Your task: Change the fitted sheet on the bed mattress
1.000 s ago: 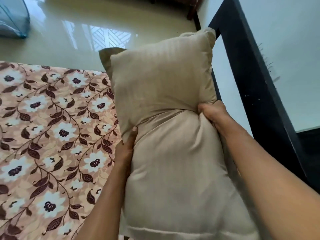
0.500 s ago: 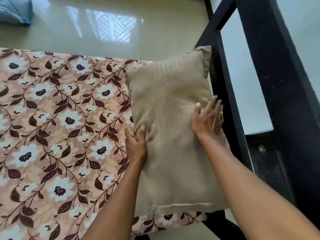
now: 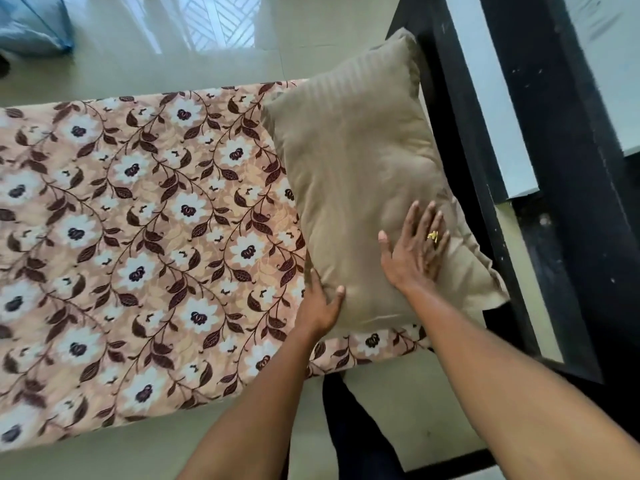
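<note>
2 hands on 1 tan pillow at the bed's right end.
Our right hand, fingers spread and wearing 1 gold ring, presses flat on the pillow's near half. Our left hand lies open against its near left edge, thumb on top. The pillow rests on the floral fitted sheet that covers the mattress, beside the black bed frame.
</note>
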Tool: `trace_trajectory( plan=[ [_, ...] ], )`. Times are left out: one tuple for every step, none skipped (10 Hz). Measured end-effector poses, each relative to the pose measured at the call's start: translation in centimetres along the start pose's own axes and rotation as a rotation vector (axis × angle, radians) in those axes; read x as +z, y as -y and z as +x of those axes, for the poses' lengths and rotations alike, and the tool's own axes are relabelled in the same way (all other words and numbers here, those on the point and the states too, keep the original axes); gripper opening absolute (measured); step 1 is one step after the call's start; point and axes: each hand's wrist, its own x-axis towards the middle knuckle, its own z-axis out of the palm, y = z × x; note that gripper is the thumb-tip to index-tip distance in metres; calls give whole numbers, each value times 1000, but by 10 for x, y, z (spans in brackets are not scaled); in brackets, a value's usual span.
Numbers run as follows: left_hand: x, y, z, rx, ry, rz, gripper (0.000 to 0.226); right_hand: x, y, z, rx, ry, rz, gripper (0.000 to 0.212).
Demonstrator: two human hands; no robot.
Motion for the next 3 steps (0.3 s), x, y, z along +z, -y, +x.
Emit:
trace_trajectory(
  plan=[
    [-18, 16, -30, -49, 71, 283, 96, 10, 1, -58, 56, 159, -111, 98],
    [-51, 20, -63, -28, 31, 478, 91, 6, 17, -107, 90, 296, -66, 100],
    [-89, 17, -92, 5, -24, 529, 90, -4, 47, -144, 74, 316, 62, 98]
  ],
)
